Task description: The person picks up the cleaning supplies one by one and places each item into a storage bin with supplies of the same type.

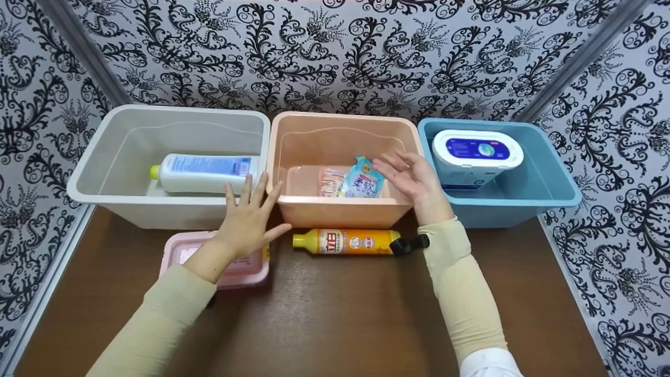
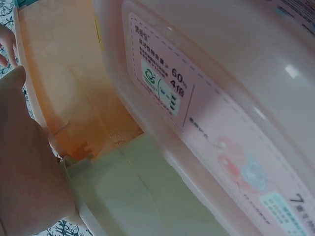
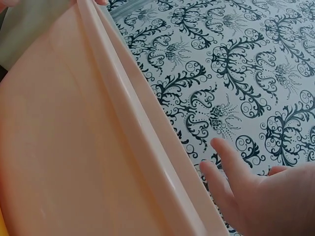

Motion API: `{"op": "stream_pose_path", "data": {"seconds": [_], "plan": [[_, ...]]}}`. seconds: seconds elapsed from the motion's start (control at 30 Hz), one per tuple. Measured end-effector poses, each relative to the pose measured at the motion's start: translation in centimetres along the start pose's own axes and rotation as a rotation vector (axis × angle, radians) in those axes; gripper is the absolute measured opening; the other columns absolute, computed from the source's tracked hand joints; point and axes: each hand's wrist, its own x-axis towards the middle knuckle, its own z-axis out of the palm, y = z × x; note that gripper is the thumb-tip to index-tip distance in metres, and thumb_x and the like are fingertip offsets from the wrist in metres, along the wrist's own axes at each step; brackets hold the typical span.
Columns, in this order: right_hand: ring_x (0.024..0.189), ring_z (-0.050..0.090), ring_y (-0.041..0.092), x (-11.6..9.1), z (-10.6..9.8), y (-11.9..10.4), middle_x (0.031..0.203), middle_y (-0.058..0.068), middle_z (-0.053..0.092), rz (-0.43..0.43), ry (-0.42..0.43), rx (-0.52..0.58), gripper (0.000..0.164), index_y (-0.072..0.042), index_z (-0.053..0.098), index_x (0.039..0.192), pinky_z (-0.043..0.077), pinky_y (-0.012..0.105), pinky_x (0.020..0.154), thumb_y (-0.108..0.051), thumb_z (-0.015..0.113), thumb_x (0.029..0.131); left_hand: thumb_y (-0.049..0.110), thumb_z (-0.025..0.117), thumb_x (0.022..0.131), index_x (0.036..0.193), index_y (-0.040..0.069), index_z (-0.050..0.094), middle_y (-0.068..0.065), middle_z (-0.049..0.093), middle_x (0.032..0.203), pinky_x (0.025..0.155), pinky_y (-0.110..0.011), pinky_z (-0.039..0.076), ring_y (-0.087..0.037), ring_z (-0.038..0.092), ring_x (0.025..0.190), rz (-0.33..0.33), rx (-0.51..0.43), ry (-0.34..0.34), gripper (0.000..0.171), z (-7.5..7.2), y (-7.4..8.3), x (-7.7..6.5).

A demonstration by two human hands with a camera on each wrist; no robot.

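Both hands are gripping nothing: your left hand [image 1: 248,222] is hovering, fingers spread, over the pink lidded box [image 1: 246,269]; your right hand [image 1: 413,180] is hovering open above the peach bin [image 1: 340,209], pouches [image 1: 361,180] lying inside. Left wrist view alone is showing the box's printed label [image 2: 165,88]. At 6 o'clock of the bin an orange bottle [image 1: 345,242] is lying; white bin [image 1: 157,207] at 9 is holding a white bottle [image 1: 204,174]; blue bin [image 1: 523,201] at 3.

Peach bin rim [image 3: 147,128] running from 11 to 5 o'clock, right hand [image 3: 268,194] open at 4 o'clock, patterned wall [image 3: 231,64] behind
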Motion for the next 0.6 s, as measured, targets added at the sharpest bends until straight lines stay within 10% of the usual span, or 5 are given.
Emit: {"op": "stream_pose_path", "data": {"seconds": [0.6], "plan": [[0.144, 0.018, 0.030, -3.0, -1.3, -0.2, 0.158, 0.008, 0.015, -0.012, -0.174, -0.243, 0.050, -0.015, 0.021, 0.150, 0.020, 0.041, 0.116, -0.019, 0.032, 0.101, 0.056, 0.046, 0.090, 0.151, 0.012, 0.013, -0.019, 0.001, 0.157, 0.105, -0.072, -0.006, -0.046, -0.005, 0.142, -0.009, -0.007, 0.006, 0.082, -0.9, -0.7, -0.4]]}}
